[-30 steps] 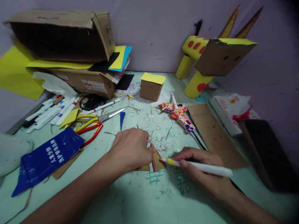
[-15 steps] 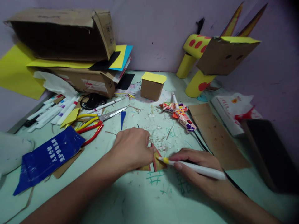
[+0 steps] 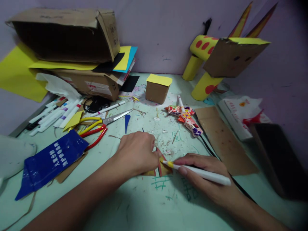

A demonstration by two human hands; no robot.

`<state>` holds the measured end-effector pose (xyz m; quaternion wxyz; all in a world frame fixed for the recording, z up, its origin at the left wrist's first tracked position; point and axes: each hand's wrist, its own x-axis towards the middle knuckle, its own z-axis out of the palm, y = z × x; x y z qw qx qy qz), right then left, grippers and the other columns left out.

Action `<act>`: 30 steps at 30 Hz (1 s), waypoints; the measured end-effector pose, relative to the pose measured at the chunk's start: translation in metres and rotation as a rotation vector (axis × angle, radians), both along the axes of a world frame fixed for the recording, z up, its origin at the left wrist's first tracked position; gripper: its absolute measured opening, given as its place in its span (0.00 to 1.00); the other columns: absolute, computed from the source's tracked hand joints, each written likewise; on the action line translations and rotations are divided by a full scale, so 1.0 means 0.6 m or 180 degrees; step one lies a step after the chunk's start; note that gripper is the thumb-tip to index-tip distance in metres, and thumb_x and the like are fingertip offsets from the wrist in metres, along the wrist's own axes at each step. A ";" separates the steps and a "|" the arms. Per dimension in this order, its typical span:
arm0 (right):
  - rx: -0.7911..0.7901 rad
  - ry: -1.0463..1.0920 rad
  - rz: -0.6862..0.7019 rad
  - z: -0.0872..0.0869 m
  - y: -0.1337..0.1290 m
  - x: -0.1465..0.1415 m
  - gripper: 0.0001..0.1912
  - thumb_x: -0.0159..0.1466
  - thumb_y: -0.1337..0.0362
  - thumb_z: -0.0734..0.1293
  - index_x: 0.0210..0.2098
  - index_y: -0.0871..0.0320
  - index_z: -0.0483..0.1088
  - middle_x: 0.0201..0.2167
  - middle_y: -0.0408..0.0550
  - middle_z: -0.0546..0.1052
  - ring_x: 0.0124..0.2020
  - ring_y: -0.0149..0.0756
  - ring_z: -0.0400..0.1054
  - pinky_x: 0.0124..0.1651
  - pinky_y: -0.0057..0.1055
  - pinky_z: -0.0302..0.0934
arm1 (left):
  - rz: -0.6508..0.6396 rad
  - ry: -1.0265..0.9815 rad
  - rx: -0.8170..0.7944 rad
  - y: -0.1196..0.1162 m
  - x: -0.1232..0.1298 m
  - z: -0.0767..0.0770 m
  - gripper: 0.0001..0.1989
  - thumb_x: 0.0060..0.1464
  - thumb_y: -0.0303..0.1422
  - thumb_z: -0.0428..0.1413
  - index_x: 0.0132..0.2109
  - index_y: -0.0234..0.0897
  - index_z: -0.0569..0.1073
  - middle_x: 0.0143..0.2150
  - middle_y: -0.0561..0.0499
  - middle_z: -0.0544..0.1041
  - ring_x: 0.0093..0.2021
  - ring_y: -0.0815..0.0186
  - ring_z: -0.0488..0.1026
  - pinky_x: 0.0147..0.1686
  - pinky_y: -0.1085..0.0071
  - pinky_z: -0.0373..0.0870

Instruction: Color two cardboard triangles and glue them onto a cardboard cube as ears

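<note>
While the left hand (image 3: 137, 154) rests in a loose fist on the table (image 3: 144, 208), its fingers curled together, the right hand (image 3: 204, 168) has its fingers clamped on a white marker (image 3: 204, 175). The marker's yellow tip end meets the right cut piece (image 3: 166, 166), which lies flat just beside the left hand; red lines one of its edges. The left cut piece (image 3: 149, 173) shows partly from under that hand — whether the fingers pinch it, I cannot tell, as the knuckles hide them.

Beyond the hands stands a small box (image 3: 157, 92) with a yellow top. To its right are a flowered glue gun (image 3: 186, 118) and a cardboard strip (image 3: 223, 141), with a spotted yellow figure (image 3: 204, 48) behind. On the left, scissors (image 3: 113, 118) lie open near a blue wrapper (image 3: 51, 160) — a pile of pens (image 3: 57, 114) sits farther back.
</note>
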<state>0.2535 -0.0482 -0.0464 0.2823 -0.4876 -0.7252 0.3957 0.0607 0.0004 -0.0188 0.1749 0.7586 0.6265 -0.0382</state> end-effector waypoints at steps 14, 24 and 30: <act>-0.0070 -0.0101 0.0097 0.006 0.002 -0.004 0.11 0.58 0.64 0.63 0.25 0.58 0.77 0.19 0.45 0.78 0.20 0.32 0.70 0.22 0.24 0.62 | -0.0026 0.0013 0.0009 -0.002 0.000 -0.002 0.12 0.45 0.44 0.51 0.22 0.43 0.67 0.22 0.51 0.71 0.27 0.57 0.71 0.24 0.66 0.58; 0.0014 -0.0138 -0.0003 0.002 -0.002 0.001 0.12 0.57 0.64 0.63 0.22 0.59 0.76 0.17 0.45 0.77 0.18 0.31 0.69 0.21 0.22 0.60 | -0.0022 0.0001 0.0042 -0.003 -0.002 -0.003 0.12 0.44 0.44 0.51 0.22 0.43 0.67 0.22 0.51 0.71 0.27 0.58 0.70 0.24 0.66 0.55; -0.0037 -0.0144 -0.0081 0.004 -0.001 0.000 0.12 0.57 0.63 0.62 0.24 0.59 0.77 0.19 0.45 0.78 0.20 0.31 0.70 0.22 0.22 0.61 | -0.0013 0.0003 0.0072 -0.001 0.000 -0.005 0.11 0.44 0.43 0.51 0.22 0.42 0.67 0.21 0.51 0.70 0.25 0.58 0.69 0.24 0.66 0.56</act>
